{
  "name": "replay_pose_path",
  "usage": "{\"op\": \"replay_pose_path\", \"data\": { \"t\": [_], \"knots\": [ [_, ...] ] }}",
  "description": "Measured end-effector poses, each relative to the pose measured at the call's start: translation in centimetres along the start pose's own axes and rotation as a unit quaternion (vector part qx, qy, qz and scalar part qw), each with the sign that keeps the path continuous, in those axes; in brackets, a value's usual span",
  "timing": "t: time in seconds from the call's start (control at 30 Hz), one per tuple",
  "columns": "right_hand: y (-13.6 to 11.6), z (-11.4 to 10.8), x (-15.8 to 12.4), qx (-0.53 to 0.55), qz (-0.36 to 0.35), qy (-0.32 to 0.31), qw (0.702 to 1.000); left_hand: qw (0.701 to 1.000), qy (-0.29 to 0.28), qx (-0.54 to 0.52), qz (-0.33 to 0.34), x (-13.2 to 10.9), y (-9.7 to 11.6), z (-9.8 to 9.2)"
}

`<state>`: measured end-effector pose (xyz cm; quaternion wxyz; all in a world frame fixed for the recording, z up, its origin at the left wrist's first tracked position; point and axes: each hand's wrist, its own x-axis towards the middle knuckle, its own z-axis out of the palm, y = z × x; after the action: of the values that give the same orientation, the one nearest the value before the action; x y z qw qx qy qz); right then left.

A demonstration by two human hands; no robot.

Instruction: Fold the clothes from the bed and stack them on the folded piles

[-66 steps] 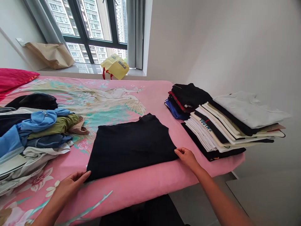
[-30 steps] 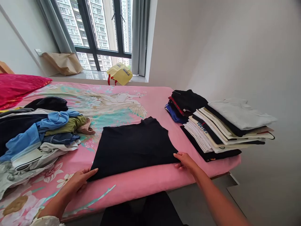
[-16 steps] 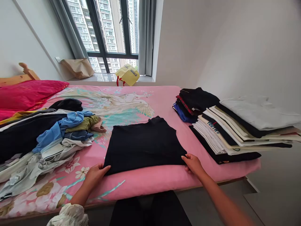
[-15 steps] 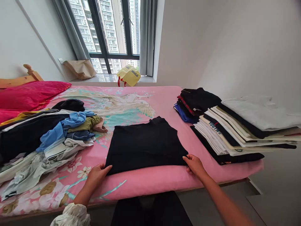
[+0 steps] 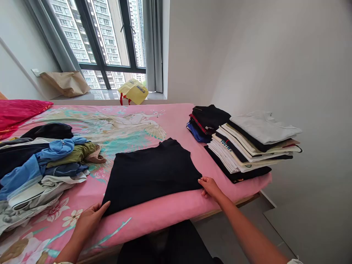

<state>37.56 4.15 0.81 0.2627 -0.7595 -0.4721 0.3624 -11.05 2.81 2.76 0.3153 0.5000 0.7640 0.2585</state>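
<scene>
A folded black garment (image 5: 152, 172) lies flat on the pink flowered bed sheet (image 5: 162, 211) near the bed's front edge. My left hand (image 5: 89, 220) grips its near left corner, thumb on top. My right hand (image 5: 209, 186) pinches its near right corner. Both hands rest at the cloth's lower edge.
A heap of unfolded clothes (image 5: 38, 165) lies at the left. A stack of folded shirts (image 5: 247, 146) sits at the bed's right corner, by the grey wall. A red pillow (image 5: 19, 112) is far left. A yellow bag (image 5: 133, 91) and brown paper bag (image 5: 66, 81) sit on the windowsill.
My hands have stayed at the black garment's near corners. The view swung left and right and came back; the garment has not visibly moved.
</scene>
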Motion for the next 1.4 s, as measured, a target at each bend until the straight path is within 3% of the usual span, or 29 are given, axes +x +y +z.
{"op": "replay_pose_path", "data": {
  "t": [0.17,0.3,0.5,0.73,1.0,1.1,1.2,1.3,1.4],
  "knots": [
    [-2.9,-0.7,0.4,-0.133,-0.114,0.079,0.981,1.0,-0.015,-0.001,-0.011,-0.8,1.5,-0.4],
    [-6.0,0.6,2.6,-0.206,-0.183,0.086,0.957,0.999,-0.019,0.0,-0.029,-0.1,1.8,-0.6],
    [-7.8,3.1,6.2,-0.251,-0.151,0.097,0.951,0.999,-0.009,0.036,0.025,2.1,2.1,-0.9],
    [-7.7,2.9,6.8,-0.254,-0.189,0.124,0.941,0.992,0.061,0.091,0.06,1.3,1.5,0.4],
    [-7.2,2.0,6.4,-0.275,-0.152,0.096,0.944,0.994,-0.005,0.11,0.03,3.1,1.2,-0.6],
    [-8.4,2.3,4.8,-0.28,-0.268,0.114,0.915,0.992,-0.011,0.124,0.027,4.6,0.7,-1.0],
    [-10.2,3.7,3.4,-0.297,-0.428,0.063,0.851,0.995,-0.017,0.099,0.028,5.4,0.2,-0.9],
    [-11.5,5.6,3.0,-0.329,-0.467,-0.007,0.821,0.998,-0.053,-0.019,0.016,5.1,-0.2,-0.6],
    [-11.8,7.0,3.5,-0.326,-0.467,-0.03,0.821,0.986,-0.086,-0.142,0.022,4.1,-0.5,-0.3]
  ]
}}
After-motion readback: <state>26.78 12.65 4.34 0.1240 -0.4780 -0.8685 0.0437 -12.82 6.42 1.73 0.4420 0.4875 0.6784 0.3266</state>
